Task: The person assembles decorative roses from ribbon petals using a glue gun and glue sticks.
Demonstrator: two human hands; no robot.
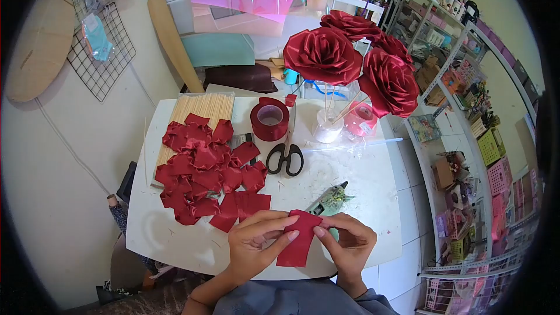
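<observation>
A flat piece of dark red satin ribbon (296,251) hangs between my hands near the table's front edge. My left hand (256,239) pinches its upper left side between thumb and fingers. At the upper right corner, my right hand (350,239) grips the same piece with thumb and fingertips. Just beyond my right hand lies a pale green glue gun (319,204) with hardened glue around its front. To the left are flat cut ribbon pieces (248,203) and a heap of shaped red ribbon petals (195,166).
Black-handled scissors (285,160) lie mid-table below a roll of red ribbon (255,122). Wooden sticks (204,105) lie at the back left, partly under the petals. Large red ribbon roses (322,56) stand in a white holder (328,128) at the back right. Shelves (466,151) line the right side.
</observation>
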